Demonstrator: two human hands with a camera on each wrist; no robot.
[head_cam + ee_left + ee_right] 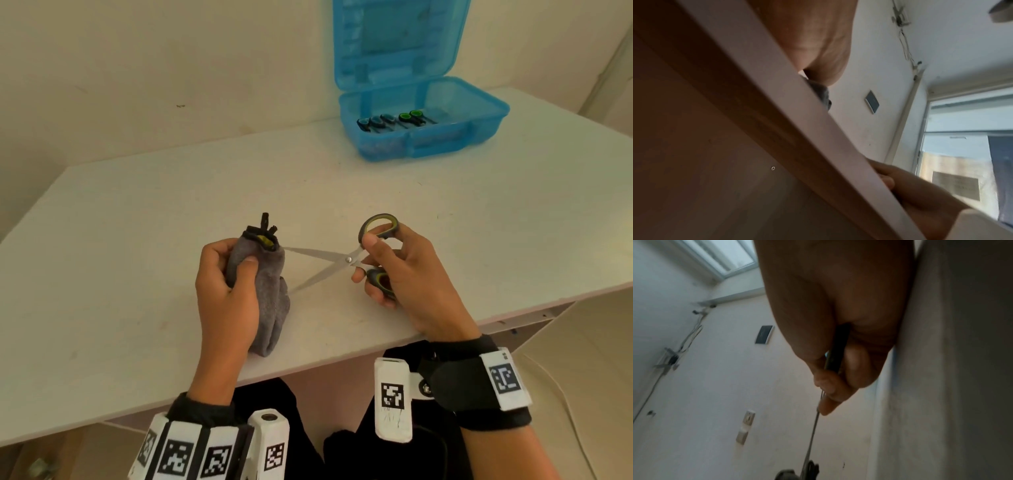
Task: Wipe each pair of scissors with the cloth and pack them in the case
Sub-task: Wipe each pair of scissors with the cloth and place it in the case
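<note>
Scissors [346, 260]: bright smooth metal blades, 1 shiny pivot rivet; matt grey handle loops with yellow-green lining, plastic or rubber by look. Cloth [265, 291]: grey, fuzzy, matt fabric. Case [421, 113]: translucent blue plastic, glossy. Table [137, 222]: white, matt, smooth top, faintly scuffed; underside in left wrist view bare brown board.

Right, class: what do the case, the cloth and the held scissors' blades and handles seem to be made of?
Case: translucent blue plastic, it seems; light passes through its glossy walls.
Cloth: soft grey fabric, matte and fuzzy, folding in the left hand.
Scissors, held open by the right hand: blades look like bright polished metal; handle loops look like grey plastic with a yellow-green lining, perhaps rubbery.
</note>
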